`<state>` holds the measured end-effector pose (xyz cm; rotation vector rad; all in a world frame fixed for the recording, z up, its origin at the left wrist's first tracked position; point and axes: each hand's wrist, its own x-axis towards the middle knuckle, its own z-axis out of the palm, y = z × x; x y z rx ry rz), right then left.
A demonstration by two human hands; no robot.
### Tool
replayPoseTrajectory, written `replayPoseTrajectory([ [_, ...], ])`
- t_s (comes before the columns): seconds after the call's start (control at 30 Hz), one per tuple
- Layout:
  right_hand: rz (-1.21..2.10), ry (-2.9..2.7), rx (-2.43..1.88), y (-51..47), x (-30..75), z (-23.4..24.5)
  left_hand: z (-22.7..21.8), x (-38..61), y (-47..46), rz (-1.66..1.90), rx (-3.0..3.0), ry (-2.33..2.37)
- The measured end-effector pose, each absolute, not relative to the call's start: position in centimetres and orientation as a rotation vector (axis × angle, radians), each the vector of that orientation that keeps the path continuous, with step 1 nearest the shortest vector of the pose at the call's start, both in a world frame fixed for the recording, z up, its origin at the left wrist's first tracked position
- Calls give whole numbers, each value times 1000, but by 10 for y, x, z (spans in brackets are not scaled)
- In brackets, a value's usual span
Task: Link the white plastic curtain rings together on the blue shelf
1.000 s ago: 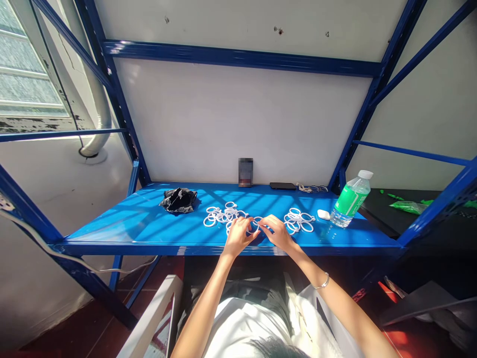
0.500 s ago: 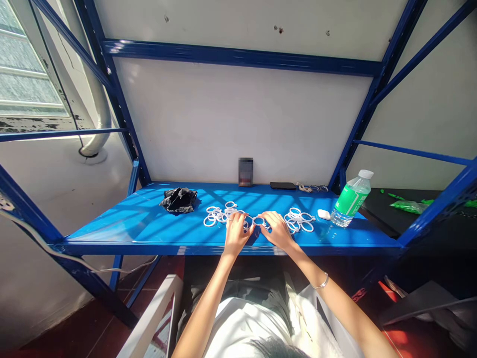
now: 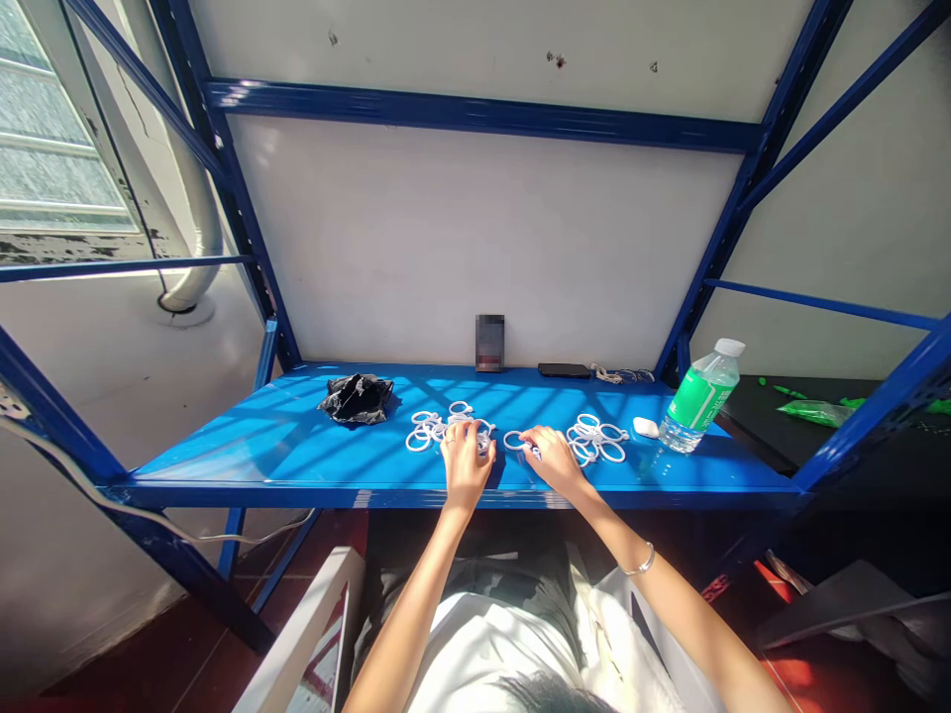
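The hands, together over one ring half a second ago, have parted. The left hand (image 3: 466, 461) now rests palm down on the left pile of white rings (image 3: 433, 429), fingers curled; whether it grips any cannot be told. The right hand (image 3: 554, 461) touches a single ring (image 3: 513, 440) with its fingertips, grip unclear, on the blue shelf (image 3: 260, 446) beside the right pile (image 3: 598, 439).

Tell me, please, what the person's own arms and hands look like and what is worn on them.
The left hand and the right hand are both ungloved, and no sleeve shows on either side as far as the picture's lower edge. A thin silvery bracelet circles the right wrist. No watch or markings are visible.
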<state>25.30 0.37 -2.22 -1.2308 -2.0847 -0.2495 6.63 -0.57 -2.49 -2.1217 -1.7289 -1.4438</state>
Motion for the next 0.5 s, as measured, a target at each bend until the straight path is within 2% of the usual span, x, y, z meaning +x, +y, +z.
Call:
replayPoseTrajectory([
  [0.5,-268,-2060,-754,-3,251,-16,-29,65,-5,-1348,-2395,-1248],
])
